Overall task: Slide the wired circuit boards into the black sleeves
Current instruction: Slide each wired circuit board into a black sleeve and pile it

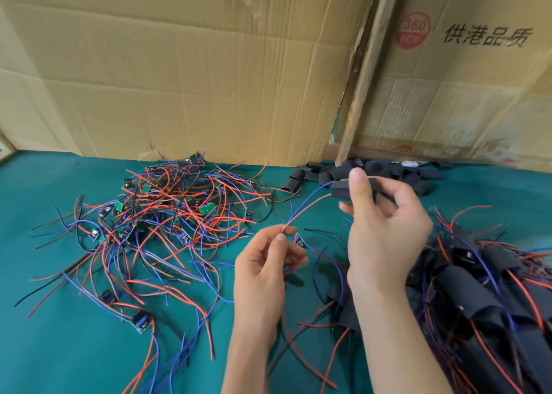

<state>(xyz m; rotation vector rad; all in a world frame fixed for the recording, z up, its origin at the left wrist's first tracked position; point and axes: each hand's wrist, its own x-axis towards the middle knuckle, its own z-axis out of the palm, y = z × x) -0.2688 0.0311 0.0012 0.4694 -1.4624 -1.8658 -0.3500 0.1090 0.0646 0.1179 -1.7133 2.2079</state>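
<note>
The right hand [385, 214] gripped 1 black sleeve [343, 188] while the left hand [268, 262] pinched its red and blue wires [307, 207]; sleeved units [478, 298] were heaped at the right; a tangle of bare boards [167, 214] and spare sleeves [397, 171] remained on the worktop [59, 349], so I judged much left.

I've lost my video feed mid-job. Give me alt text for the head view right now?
The right hand holds a black sleeve while the left hand pinches the red and blue wires running out of its end, above a green cloth. Unsleeved wired boards are piled left, empty sleeves behind, finished ones right.

Red, blue wires [167, 214]; black sleeves [388, 171]; seemingly teal cloth [59, 349].
</note>
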